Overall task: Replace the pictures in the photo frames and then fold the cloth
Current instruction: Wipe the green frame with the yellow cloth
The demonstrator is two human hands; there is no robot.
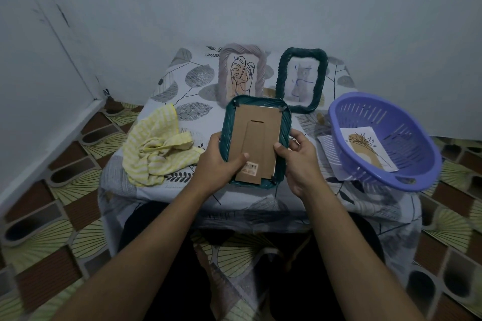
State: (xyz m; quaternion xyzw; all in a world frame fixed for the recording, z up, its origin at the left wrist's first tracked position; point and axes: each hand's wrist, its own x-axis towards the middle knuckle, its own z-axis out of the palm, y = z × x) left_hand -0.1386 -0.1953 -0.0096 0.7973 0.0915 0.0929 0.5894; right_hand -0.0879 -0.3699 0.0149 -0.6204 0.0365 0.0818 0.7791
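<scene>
Gripping the teal woven photo frame [284, 125] by its long sides, left hand [216, 164] and right hand [300, 161] curl round it. Brown cardboard backing [257, 128] faces both thumbs.

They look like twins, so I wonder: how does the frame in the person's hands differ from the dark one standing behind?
The held frame shows its cardboard back; the standing frame shows its picture. The held frame is gripped by the left hand and right hand; the standing frame stands upright, untouched. Both have twisted dark-green rims.
</scene>
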